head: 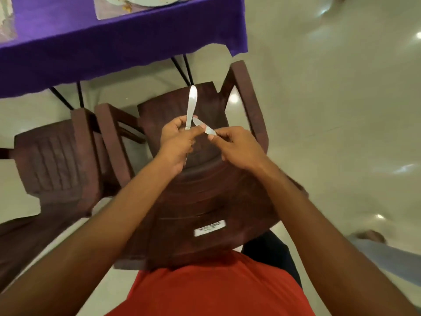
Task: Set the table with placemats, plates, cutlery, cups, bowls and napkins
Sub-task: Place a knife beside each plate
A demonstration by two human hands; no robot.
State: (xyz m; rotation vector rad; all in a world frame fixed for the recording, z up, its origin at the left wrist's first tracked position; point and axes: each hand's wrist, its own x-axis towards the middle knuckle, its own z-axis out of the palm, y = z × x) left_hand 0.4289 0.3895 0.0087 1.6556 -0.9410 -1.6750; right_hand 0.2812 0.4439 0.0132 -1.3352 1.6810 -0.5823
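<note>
While chair (205,190) stands before purple table (114,46) | left hand (176,142) grips knife (191,103) | right hand (237,147) pinches other utensil (209,131)

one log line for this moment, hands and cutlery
over: brown chair | left hand: grips long silver piece | right hand: pinches second silver piece | table: plate on placemat

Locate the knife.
Head view, centre: the knife is gripped in the left hand, above the brown chair, blade pointing toward the purple-clothed table.
</note>
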